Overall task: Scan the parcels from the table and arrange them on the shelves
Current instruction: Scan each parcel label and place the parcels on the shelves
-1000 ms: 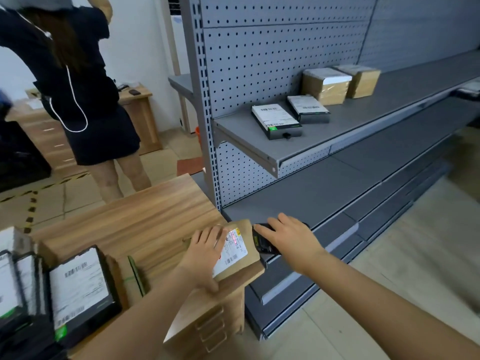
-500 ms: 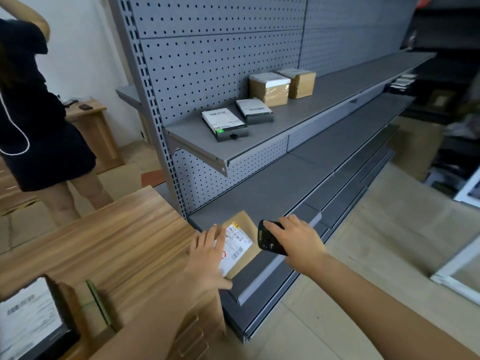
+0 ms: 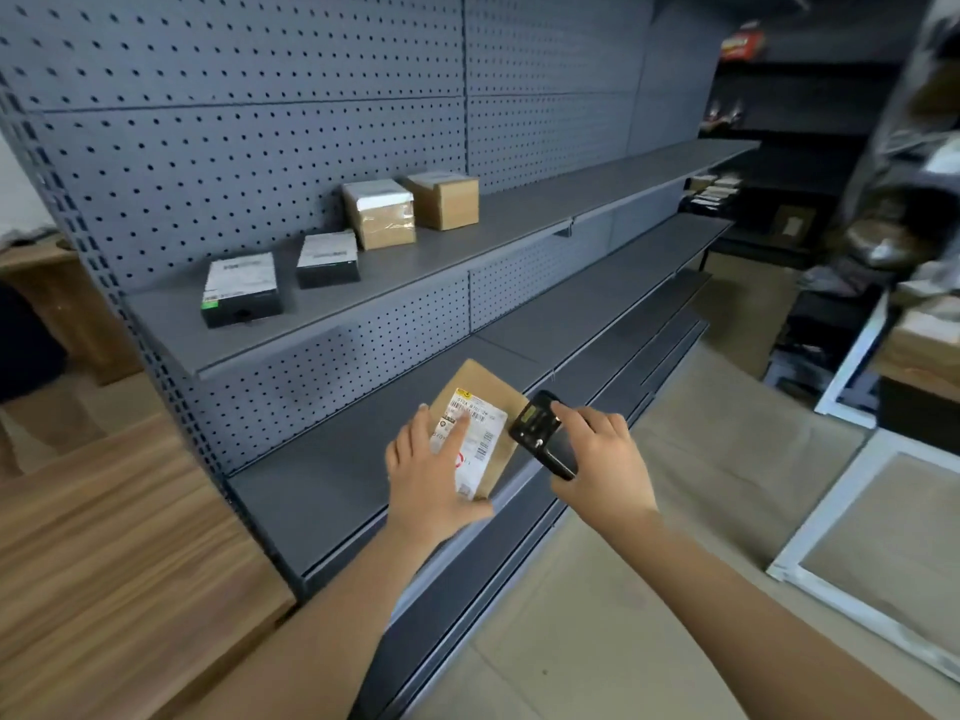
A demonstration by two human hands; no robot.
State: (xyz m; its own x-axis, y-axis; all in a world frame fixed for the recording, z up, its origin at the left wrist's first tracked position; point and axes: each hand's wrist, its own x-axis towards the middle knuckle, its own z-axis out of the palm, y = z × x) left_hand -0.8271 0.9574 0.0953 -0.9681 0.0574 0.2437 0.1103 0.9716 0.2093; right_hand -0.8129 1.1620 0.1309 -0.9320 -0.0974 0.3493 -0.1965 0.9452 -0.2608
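My left hand (image 3: 434, 472) holds a flat brown parcel (image 3: 485, 392) with a white label (image 3: 478, 439), fingers spread over the label and thumb under its near edge. The parcel hangs in the air above the lower grey shelf (image 3: 332, 475). My right hand (image 3: 602, 454) grips a black handheld scanner (image 3: 540, 433) just right of the parcel, its head close to the parcel's right edge. On the upper shelf (image 3: 519, 220) lie two black flat parcels (image 3: 241, 291) (image 3: 328, 259) and two brown boxes (image 3: 379, 213) (image 3: 444, 200).
The wooden table (image 3: 109, 553) is at the lower left, against the end of the shelving. Cardboard sheets cover the floor (image 3: 649, 537) on the right. A white frame (image 3: 852, 517) lies at the right. Dark cluttered racks (image 3: 779, 210) stand at the far right.
My view has swung right, away from the table and the other person. Both hands have carried the parcel and scanner off the table to above the lower shelf.
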